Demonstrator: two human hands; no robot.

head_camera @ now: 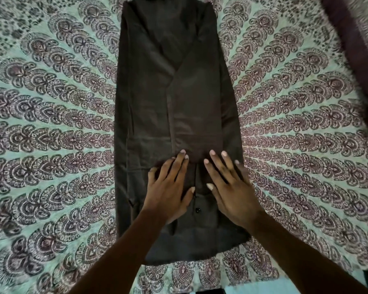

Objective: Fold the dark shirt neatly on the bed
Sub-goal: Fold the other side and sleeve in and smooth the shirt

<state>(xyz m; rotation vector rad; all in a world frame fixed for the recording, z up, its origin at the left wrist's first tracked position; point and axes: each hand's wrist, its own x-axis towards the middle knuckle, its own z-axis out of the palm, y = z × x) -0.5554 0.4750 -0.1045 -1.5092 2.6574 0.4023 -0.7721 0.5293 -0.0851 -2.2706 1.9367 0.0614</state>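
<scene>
Dark shirt lies flat along the middle of a patterned bedspread, both sides already folded inward into a long narrow strip. Left hand and right hand press on its near end, fingers straight and spread, gripping nothing. Smoothing seems underway; next, probably, one end must be lifted and folded over the other.

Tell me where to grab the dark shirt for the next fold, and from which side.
Probably the near hem corners of the dark shirt, coming from the near edge. It lies as a long narrow strip with sides already folded in, so its length wants halving away from the person. Left hand and right hand rest flat on it above that hem, on the patterned bedspread.
</scene>
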